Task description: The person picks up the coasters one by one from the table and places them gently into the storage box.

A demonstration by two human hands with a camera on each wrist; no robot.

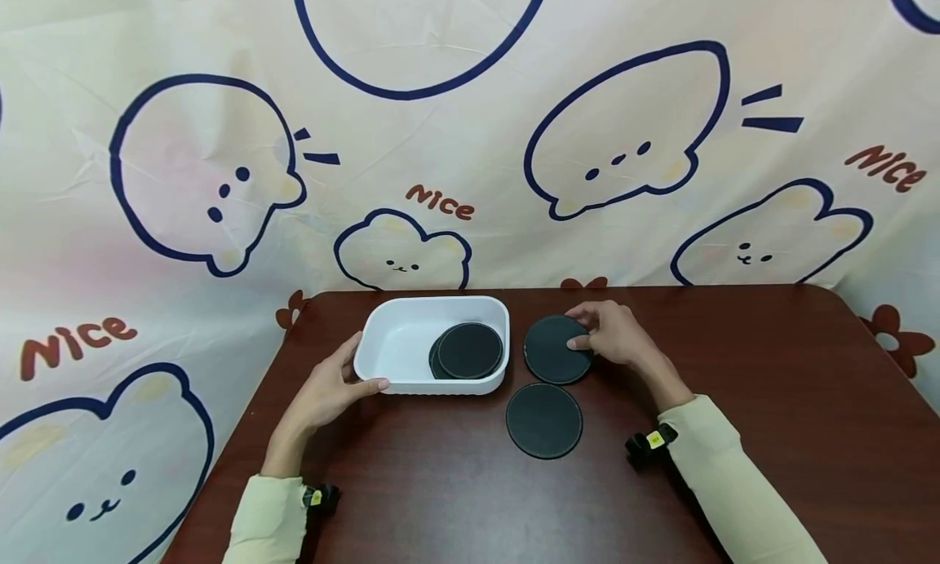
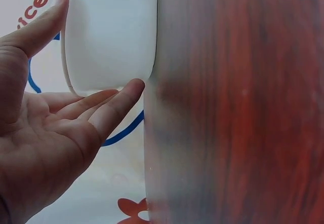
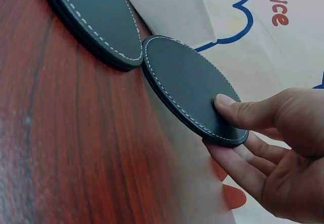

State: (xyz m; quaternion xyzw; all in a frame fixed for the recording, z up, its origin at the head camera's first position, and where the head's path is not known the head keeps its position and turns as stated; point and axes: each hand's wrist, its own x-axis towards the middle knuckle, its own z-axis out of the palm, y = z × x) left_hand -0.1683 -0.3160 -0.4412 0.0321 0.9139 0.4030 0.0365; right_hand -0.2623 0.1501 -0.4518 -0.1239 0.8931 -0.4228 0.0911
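A white plastic container sits near the table's back edge, with black round coasters overlapping at its right end. My left hand grips its left end; in the left wrist view the thumb lies along one side and the fingers reach round the end wall. Just right of the container, my right hand pinches the edge of another black coaster, thumb on top and fingers underneath. This coaster shows pale edge stitching in the right wrist view. A further coaster lies on the table in front of it.
The dark brown wooden table ends at a back edge close behind the container. A cream cloth with blue cartoon outlines hangs behind and at the sides. Each wrist wears a small black device on a pale sleeve.
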